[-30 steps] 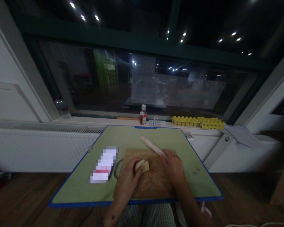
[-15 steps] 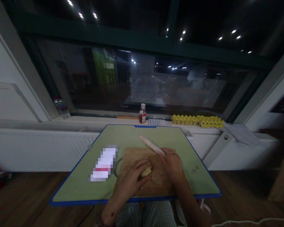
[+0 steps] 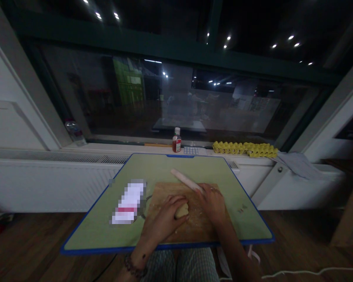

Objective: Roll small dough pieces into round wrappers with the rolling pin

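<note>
On a wooden cutting board [image 3: 204,231] lies a pale lump of dough [image 3: 181,211]. My left hand [image 3: 166,219] is closed round the dough from the left, its fingers over the far side and its thumb along the near side. In my right hand [image 3: 213,203] is a pale wooden rolling pin [image 3: 185,180]. The pin slants away to the upper left, its far end over the green table beyond the board. Its near end is hidden under my right hand. Traces of flour or dough show on the board.
The board sits on a green folding table [image 3: 244,227] with a blue rim. To the left lies a blurred white and pink item [image 3: 128,203]. On the windowsill stand a sauce bottle [image 3: 177,140], yellow egg cartons [image 3: 244,149] and a water bottle [image 3: 75,132].
My right hand and the rolling pin have shifted slightly left, with the pin's far end swinging a little left. My left hand stays at the dough. The view has moved slightly.
</note>
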A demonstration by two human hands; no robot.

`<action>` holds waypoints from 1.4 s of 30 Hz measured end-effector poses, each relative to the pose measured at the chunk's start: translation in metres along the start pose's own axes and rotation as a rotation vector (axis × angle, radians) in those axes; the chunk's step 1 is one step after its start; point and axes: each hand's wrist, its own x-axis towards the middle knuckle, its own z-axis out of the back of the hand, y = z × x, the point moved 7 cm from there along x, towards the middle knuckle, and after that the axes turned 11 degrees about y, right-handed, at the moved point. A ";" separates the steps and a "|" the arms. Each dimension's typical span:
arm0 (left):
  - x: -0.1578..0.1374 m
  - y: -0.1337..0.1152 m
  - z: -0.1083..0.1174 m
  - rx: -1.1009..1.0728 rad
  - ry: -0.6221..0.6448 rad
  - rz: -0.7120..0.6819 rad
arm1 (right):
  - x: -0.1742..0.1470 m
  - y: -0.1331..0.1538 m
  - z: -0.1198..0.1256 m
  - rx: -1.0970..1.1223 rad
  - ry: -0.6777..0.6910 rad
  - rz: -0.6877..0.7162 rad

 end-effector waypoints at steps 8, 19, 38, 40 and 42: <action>0.001 -0.008 -0.001 -0.006 -0.024 -0.013 | 0.000 0.000 -0.001 0.000 -0.015 0.005; 0.001 -0.008 -0.008 0.016 -0.110 0.049 | -0.001 0.006 0.001 0.000 -0.003 0.023; 0.007 -0.009 -0.014 0.036 -0.067 0.030 | -0.001 0.006 0.002 0.006 -0.019 0.021; 0.008 -0.010 -0.015 0.050 -0.038 0.043 | -0.001 0.007 0.004 0.012 -0.017 0.023; 0.010 -0.010 -0.016 0.110 -0.016 0.086 | -0.002 0.007 0.005 0.018 -0.021 0.017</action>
